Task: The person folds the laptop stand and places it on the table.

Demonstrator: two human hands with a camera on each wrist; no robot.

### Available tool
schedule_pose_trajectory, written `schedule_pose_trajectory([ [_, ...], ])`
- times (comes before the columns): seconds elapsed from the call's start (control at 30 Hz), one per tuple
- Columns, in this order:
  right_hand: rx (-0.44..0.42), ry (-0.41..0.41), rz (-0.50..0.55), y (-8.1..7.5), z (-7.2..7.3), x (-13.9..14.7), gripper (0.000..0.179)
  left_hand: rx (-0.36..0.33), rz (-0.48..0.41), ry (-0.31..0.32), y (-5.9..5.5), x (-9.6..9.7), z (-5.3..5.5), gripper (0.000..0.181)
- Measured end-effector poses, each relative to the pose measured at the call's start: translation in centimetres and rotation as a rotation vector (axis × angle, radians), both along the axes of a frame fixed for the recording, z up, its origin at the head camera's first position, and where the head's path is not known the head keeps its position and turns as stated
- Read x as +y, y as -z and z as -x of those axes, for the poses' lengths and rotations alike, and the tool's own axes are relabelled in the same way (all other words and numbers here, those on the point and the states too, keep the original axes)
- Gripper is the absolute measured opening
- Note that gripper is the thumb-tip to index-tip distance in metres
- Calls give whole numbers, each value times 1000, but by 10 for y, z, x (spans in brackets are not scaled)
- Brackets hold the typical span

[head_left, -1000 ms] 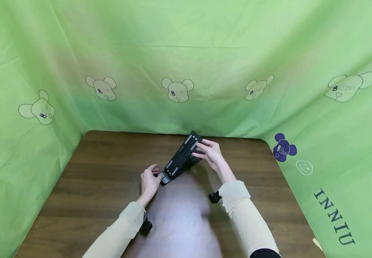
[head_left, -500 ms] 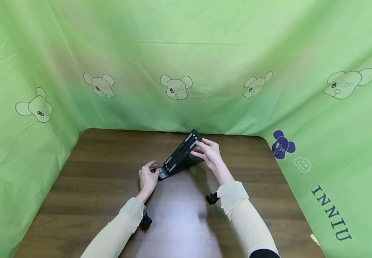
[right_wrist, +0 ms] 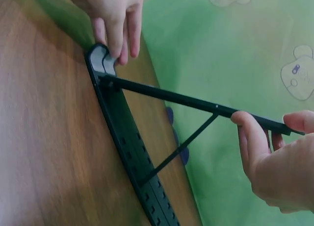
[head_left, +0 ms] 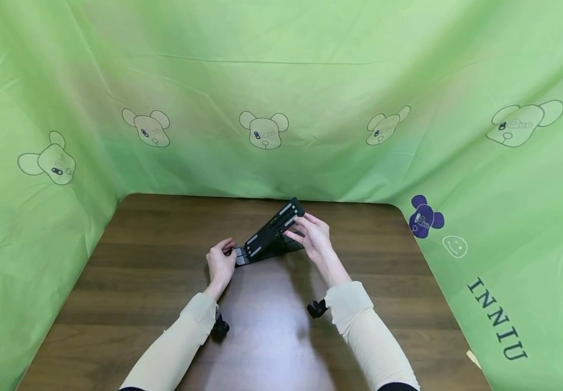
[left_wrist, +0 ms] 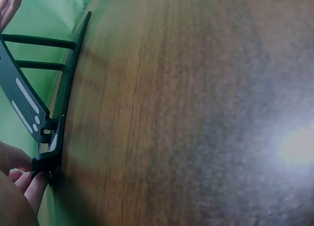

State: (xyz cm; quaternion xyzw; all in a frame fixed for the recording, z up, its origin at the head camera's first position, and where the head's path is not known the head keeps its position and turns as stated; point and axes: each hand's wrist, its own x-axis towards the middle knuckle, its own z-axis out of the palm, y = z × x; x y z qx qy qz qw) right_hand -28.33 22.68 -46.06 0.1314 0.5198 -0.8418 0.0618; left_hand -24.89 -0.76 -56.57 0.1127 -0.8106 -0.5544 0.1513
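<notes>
A black folding laptop stand (head_left: 269, 234) with grey pads is propped open on the wooden table. Its upper plate (right_wrist: 164, 94) slants up from the base (right_wrist: 123, 128), and a thin strut (right_wrist: 179, 148) joins the two. My left hand (head_left: 220, 266) pinches the lipped near-left end of the base, thumb and fingers around it in the left wrist view. With thumb and fingers, my right hand (head_left: 314, 239) holds the raised end of the upper plate. Slots run along the base in the right wrist view, where the strut's foot meets it.
The wooden table (head_left: 154, 304) ends at a green cloth (head_left: 203, 98) printed with bear heads, which hangs at the back and both sides. A small pale piece (head_left: 474, 359) lies by the right table edge. Dark wrist cameras (head_left: 220, 328) sit below both cuffs.
The stand's near end has swung left and back along with my left hand. The gap between the plate and base looks wider. My right hand keeps its hold, shifting slightly left.
</notes>
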Motion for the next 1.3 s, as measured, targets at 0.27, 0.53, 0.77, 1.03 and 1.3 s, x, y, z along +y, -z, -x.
schedule_pose_trajectory([
  [0.27,8,91,18,0,-12,-14,14,8,5,-6,-1,-1,8,35],
  [0.53,9,156,10,-3,-23,-28,18,7,0,-14,-4,-4,13,34],
  [0.77,22,163,-23,-6,-29,-31,22,-8,-5,-3,-1,-3,17,34],
  [1.03,46,127,-34,-4,-32,-28,20,-6,29,13,-2,-4,15,33],
  [1.3,9,4,-298,-16,-24,-8,49,-16,92,36,2,-5,7,37],
])
